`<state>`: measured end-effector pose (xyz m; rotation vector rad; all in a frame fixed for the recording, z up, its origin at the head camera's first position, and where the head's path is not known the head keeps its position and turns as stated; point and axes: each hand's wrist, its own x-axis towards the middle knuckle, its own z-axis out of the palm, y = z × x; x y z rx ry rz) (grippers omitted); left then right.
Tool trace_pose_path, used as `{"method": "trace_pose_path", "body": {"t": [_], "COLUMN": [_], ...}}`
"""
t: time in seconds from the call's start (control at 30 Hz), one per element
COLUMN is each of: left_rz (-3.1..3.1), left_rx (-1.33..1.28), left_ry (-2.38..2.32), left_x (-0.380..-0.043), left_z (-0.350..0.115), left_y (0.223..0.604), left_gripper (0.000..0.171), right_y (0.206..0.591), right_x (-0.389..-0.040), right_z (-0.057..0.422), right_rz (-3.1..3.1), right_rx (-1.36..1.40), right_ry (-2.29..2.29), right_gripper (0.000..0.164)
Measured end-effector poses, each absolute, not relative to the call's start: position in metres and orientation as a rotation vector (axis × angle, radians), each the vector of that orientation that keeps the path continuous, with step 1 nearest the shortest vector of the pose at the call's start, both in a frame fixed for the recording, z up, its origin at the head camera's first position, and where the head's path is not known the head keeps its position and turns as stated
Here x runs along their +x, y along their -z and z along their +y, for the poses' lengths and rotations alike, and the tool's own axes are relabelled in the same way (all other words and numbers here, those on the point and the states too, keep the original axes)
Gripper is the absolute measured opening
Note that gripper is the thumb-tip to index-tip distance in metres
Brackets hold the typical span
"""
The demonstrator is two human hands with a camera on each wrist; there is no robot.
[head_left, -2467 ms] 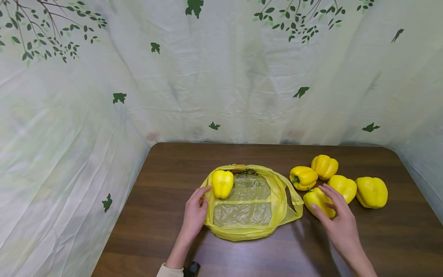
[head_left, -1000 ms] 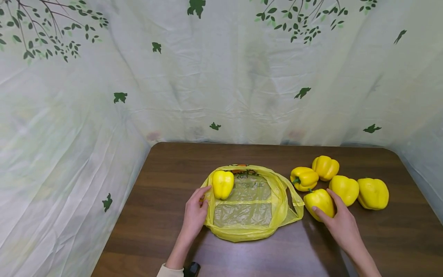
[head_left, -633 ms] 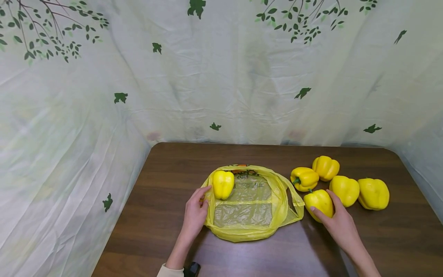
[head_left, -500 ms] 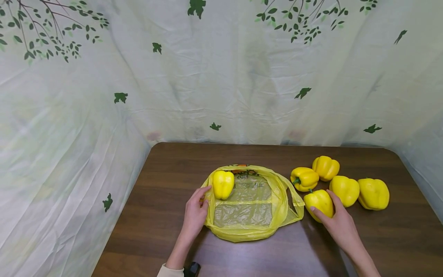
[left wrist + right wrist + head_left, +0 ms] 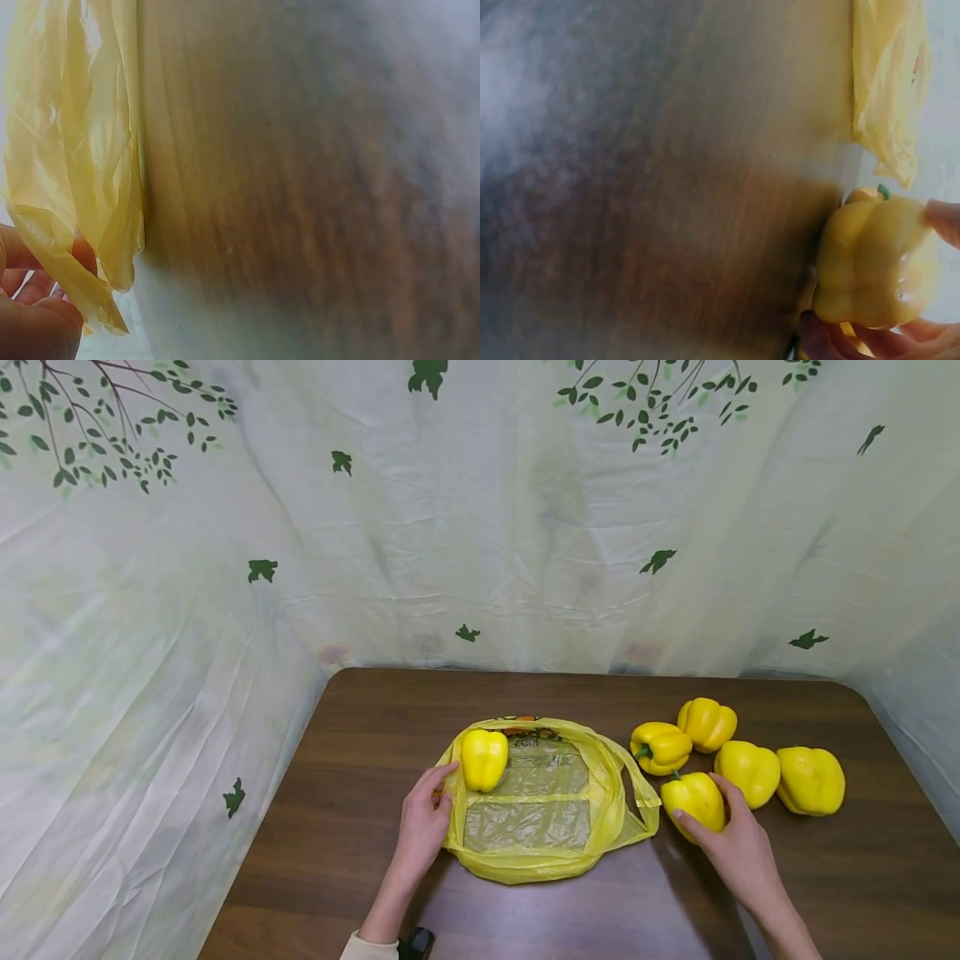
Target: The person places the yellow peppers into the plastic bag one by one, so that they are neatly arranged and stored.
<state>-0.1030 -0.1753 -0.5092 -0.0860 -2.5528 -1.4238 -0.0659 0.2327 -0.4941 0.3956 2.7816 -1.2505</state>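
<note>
My left hand (image 5: 424, 817) is at the left rim of a yellow plastic bag (image 5: 536, 864), which lies spread on the table with its mouth up. In the left wrist view, its thumb and fingers (image 5: 37, 330) hold the bag's loose edge (image 5: 71, 277). One yellow bell pepper (image 5: 483, 761) lies inside the bag at its left side. My right hand (image 5: 738, 852) grips another yellow bell pepper (image 5: 692, 802) just right of the bag's handle. The right wrist view shows thumb and fingers on opposite sides of this bell pepper (image 5: 874, 262), its green stem pointing away.
Several more yellow bell peppers lie behind and right of the gripped one: a stemmed one (image 5: 660, 748), one at the back (image 5: 707, 724), one beside the fingers (image 5: 748, 774) and one far right (image 5: 811, 781). The brown table (image 5: 360, 718) meets a leaf-patterned cloth (image 5: 525, 568) behind.
My right hand, loosely spread over the front bell pepper 2.5 s ago, has closed its thumb and fingers around it. My left hand and the bag stay in place.
</note>
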Motion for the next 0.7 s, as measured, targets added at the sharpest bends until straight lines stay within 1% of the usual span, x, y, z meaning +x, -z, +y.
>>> {"method": "trace_pose_path", "body": {"t": [0.37, 0.7], "left_rz": [-2.551, -2.552], "left_rx": [-0.07, -0.068], "left_ry": [1.412, 1.409], "left_x": [-0.104, -0.104], "left_z": [-0.175, -0.175], "left_y": [0.511, 0.511], "left_gripper": [0.046, 0.046], "right_y": [0.489, 0.483], "right_x": [-0.063, -0.064], "right_z": [0.232, 0.226], "right_rz": [2.86, 2.88], "right_rx": [0.38, 0.392], "right_ry": [1.278, 1.366], "right_gripper": [0.089, 0.089]}}
